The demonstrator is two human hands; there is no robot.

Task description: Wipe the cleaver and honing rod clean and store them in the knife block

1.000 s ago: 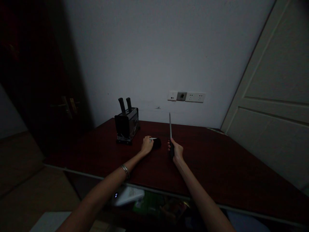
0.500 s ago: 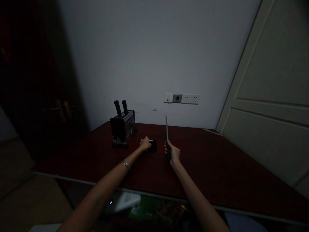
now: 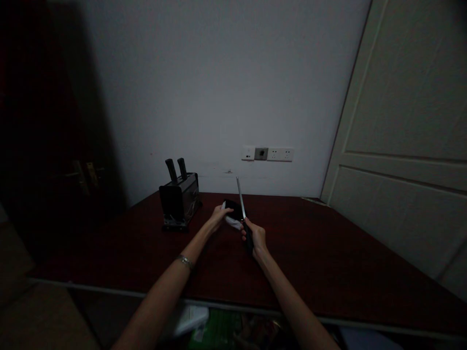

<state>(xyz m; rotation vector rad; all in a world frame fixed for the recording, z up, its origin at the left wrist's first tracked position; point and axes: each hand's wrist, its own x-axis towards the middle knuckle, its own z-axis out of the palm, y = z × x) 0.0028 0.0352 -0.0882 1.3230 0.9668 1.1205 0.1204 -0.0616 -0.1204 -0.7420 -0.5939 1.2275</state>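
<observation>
Our left hand (image 3: 219, 217) and right hand (image 3: 256, 239) meet at the middle of a dark red surface (image 3: 328, 253) in a dim room. At far left we make out a dark door (image 3: 47, 160) with a metal handle (image 3: 82, 172). Next comes a knife block (image 3: 178, 201), standing toward the far edge of the surface with two black handles (image 3: 170, 170) sticking up. A bracelet (image 3: 185, 261) circles our left wrist. That hand is curled around the left end of a small black object (image 3: 233, 210) with a pale underside. Just right of it, the right hand is closed tight on the black grip of a knife (image 3: 240, 194), blade nearly upright, tip leaning slightly left. We cannot tell whether blade and object touch. Farther right, wall sockets (image 3: 267, 154) and a pale door (image 3: 401, 146) complete the scene.
</observation>
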